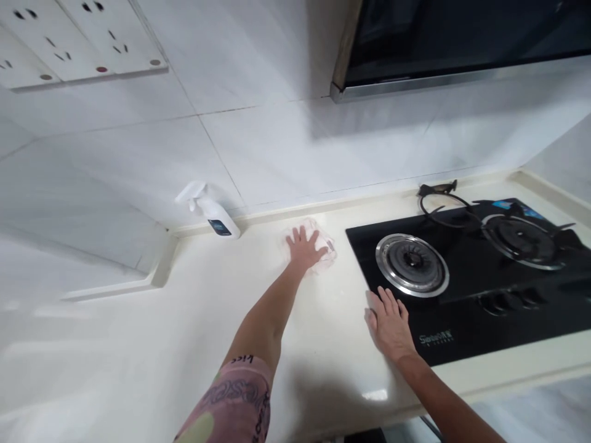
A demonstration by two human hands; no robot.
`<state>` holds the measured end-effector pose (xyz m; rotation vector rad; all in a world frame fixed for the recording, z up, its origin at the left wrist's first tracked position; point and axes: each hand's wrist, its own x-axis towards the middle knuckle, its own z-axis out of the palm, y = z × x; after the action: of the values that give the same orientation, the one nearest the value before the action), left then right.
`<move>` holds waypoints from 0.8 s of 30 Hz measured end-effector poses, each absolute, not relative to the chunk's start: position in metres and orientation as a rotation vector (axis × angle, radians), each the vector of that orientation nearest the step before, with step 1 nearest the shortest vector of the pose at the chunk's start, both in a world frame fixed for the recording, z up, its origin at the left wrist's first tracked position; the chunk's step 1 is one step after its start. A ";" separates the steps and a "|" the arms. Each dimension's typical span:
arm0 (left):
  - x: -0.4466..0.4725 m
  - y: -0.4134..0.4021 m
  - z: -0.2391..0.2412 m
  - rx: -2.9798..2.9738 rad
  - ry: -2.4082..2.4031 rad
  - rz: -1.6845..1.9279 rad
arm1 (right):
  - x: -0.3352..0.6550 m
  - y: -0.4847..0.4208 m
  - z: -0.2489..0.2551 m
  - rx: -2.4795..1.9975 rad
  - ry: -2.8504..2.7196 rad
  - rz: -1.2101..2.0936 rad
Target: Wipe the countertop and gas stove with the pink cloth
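My left hand (pixel 303 249) lies with fingers spread on a pale pinkish cloth (pixel 327 239), pressing it flat against the cream countertop (pixel 221 295) near the back wall. Part of the cloth is hidden under the palm. Resting on the left edge of the black gas stove (pixel 462 320) is my right hand (pixel 390 323), its fingers stretched out and holding nothing. The near burner (pixel 412 264) sits just beyond those fingertips. A white spray bottle (pixel 215 212) leans against the wall, left of my left hand.
Behind the stove lies a black pan support (pixel 443 203) on the counter. The far burner (pixel 524 240) is at the right. A dark range hood (pixel 462 37) overhangs the stove. Wall sockets (pixel 78 43) are at upper left. A raised ledge (pixel 159 264) edges the counter's left side.
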<state>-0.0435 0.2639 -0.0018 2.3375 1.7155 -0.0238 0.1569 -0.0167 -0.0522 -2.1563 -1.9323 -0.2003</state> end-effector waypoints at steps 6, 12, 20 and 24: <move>0.014 0.202 -0.004 2.510 1.340 -0.110 | 0.163 -0.014 -0.062 -1.969 -1.760 -0.137; 0.012 0.126 0.000 2.575 1.137 -0.132 | 0.169 -0.012 -0.063 -1.840 -1.632 -0.041; -0.043 -0.025 -0.008 2.661 0.681 -0.015 | 0.172 -0.013 -0.059 -1.852 -1.637 0.068; -0.082 -0.056 -0.021 2.721 0.676 0.066 | 0.172 -0.012 -0.061 -1.863 -1.658 0.044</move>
<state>-0.0816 -0.0555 -0.0213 2.7212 0.6763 0.0661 0.1715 -0.0124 -0.0607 -1.8632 -1.6580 0.0443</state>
